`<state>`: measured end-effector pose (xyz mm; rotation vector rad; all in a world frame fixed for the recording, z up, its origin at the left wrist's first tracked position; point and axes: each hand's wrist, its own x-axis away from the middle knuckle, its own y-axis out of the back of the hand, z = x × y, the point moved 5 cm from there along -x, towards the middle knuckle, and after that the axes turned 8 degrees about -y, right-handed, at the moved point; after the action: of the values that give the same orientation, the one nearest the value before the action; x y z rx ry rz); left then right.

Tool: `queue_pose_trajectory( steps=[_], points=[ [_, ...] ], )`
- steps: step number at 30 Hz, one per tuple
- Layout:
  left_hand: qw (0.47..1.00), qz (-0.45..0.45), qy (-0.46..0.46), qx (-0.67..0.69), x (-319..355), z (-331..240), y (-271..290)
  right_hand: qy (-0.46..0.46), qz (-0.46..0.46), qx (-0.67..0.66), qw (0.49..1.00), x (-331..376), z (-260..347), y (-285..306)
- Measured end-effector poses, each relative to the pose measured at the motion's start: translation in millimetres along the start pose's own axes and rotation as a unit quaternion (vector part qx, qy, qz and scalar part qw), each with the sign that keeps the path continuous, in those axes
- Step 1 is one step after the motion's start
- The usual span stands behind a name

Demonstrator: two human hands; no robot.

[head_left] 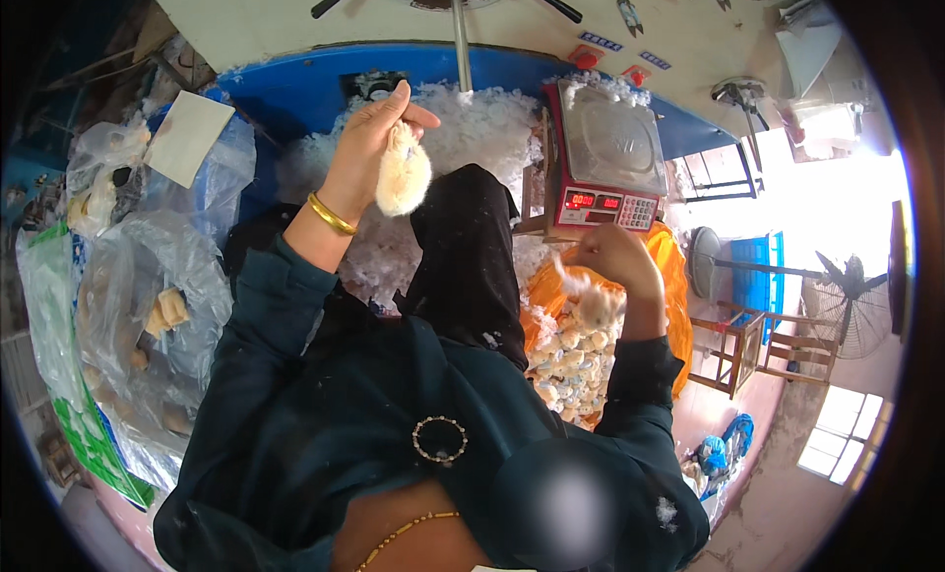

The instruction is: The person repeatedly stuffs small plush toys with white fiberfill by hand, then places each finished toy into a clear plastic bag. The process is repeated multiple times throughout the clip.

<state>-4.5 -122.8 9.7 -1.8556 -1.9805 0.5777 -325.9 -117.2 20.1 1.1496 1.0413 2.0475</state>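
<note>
My left hand [377,127] is raised in front of the blue-edged machine, its fingers closed at the upper end of a small cream plush toy [405,178]. The toy hangs down, rounded and fluffy. On the right, my right hand [618,256] is over an orange bag [665,267], just below the scale. A blurred pale plush piece [597,307] is right under its curled fingers; whether they still grip it is unclear. Inside the bag lie many small cream plush toys [571,363].
A red digital scale [612,129] with a metal pan stands ahead on the right. White stuffing fluff [482,129] fills the blue-edged trough [285,75] beneath a metal tube [460,40]. Clear plastic bags [148,296] stand at left. A wooden stool [728,350] and a fan [847,296] are right.
</note>
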Motion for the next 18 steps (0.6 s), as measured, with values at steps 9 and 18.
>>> queue_pose_trajectory(
  steps=[9,18],
  points=[
    [0.991,-0.107,-0.023,0.078,8.3,30.1,-12.5,0.137,-0.303,-0.328,0.884,-58.1,148.4,-25.4],
    [0.832,-0.027,-0.349,-0.43,44.9,-40.5,-21.8,0.038,-0.055,-0.609,0.791,-81.0,138.2,-16.2]
  ],
)
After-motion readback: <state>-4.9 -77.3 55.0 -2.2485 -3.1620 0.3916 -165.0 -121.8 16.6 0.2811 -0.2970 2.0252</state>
